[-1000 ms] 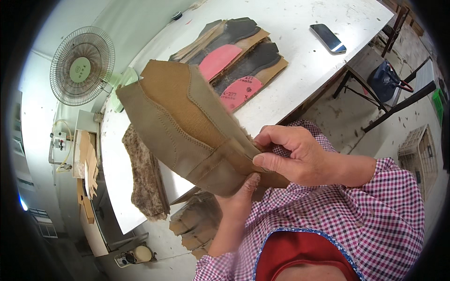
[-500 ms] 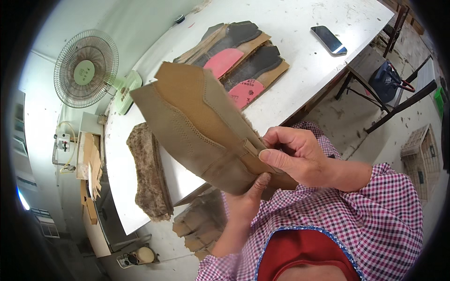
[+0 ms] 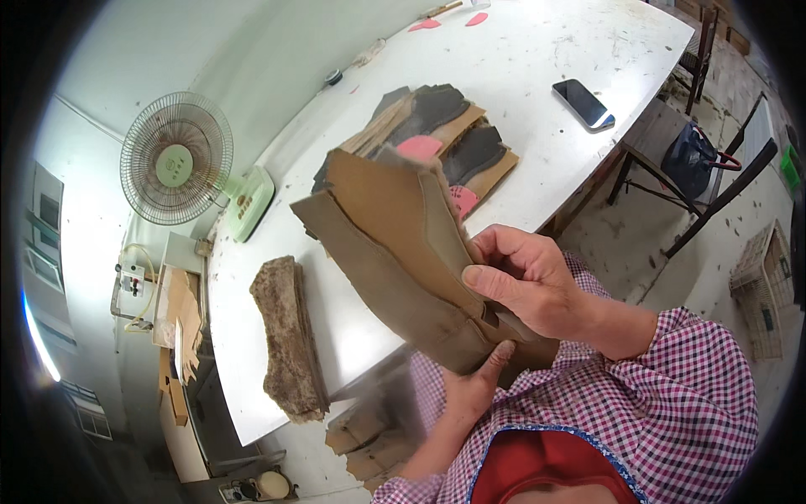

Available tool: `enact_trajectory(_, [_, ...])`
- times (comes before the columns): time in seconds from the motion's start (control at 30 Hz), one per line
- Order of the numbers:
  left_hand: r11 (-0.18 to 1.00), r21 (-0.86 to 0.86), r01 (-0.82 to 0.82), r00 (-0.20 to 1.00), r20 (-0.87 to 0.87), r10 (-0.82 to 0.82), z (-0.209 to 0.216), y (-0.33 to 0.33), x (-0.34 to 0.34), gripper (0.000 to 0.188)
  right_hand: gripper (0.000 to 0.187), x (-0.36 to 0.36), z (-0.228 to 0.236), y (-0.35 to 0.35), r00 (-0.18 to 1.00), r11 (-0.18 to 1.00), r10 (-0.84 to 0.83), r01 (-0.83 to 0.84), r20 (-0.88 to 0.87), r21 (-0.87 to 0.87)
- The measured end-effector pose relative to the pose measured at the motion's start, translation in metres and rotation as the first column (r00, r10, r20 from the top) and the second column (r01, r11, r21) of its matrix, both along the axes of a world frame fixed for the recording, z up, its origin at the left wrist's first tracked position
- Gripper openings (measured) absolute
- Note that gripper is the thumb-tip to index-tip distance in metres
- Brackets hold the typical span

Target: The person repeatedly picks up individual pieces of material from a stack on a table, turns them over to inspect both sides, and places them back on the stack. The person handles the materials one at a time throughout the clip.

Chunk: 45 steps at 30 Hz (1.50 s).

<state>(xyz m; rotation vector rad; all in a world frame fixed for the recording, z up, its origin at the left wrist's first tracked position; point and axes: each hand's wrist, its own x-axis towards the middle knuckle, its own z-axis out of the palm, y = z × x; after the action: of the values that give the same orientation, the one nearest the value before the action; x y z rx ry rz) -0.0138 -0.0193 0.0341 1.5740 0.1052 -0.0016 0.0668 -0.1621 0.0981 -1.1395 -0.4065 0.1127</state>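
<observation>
A brown boot upper point(image 3: 395, 244) with stitched, curved panels is held up over the near edge of the white table point(image 3: 201, 294). My right hand point(image 3: 533, 281) pinches its right edge between thumb and fingers, where a lighter panel runs. Below, my left hand point(image 3: 478, 386) grips the lower end, thumb on the front face and fingers hidden behind. On the table, beyond the boot upper and partly covered by it, lies a pile of black and tan pieces point(image 3: 478, 151) with pink patches. A stack of brown furry pieces point(image 3: 290, 344) lies to the left.
A phone point(image 3: 583, 105) lies at the table's right. A fan point(image 3: 176, 160) on a green base stands at the left. Small pink pieces point(image 3: 426, 25) lie at the far end. More brown pieces point(image 3: 369, 445) are below the table edge. A chair holds a dark bag point(image 3: 693, 155).
The boot upper has shifted right and slightly down, its left hand end with it. My right hand now pinches the edge panel, and the raised fold by its thumb is gone. The whole view has shifted slightly.
</observation>
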Motion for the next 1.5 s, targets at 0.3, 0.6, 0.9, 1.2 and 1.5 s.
enact_trajectory(0.3, [0.995, 0.083, 0.056, 0.998, 0.021, -0.058, -0.004, -0.007, 0.001, 0.032, 0.015, 0.018, 0.021, -0.003, 0.982, 0.987, -0.157, 0.153, 0.105, 0.046])
enact_trajectory(0.6, [1.000, -0.007, -0.026, 0.998, -0.053, 0.026, -0.020, 0.001, -0.003, 0.030, 0.008, 0.032, 0.026, -0.007, 0.964, 0.993, -0.109, 0.118, 0.242, -0.021])
enact_trajectory(0.9, [0.819, 0.490, -0.298, 0.913, 0.397, 0.095, 0.010, 0.112, 0.033, 0.035, 0.016, 0.094, 0.030, 0.003, 0.827, 0.751, 0.543, -0.557, 0.150, 0.354])
enact_trajectory(1.2, [0.281, 0.958, -0.062, 0.950, 0.142, -0.277, -0.043, 0.114, 0.058, 0.050, 0.024, 0.184, -0.055, -0.006, 0.834, 0.329, 0.526, -0.019, 0.167, -0.944])
enact_trajectory(1.5, [0.465, 0.868, -0.175, 0.900, 0.333, -0.282, -0.065, 0.093, 0.069, 0.036, 0.027, 0.111, -0.073, 0.038, 0.584, 0.301, 0.545, 0.533, 0.601, -0.791])
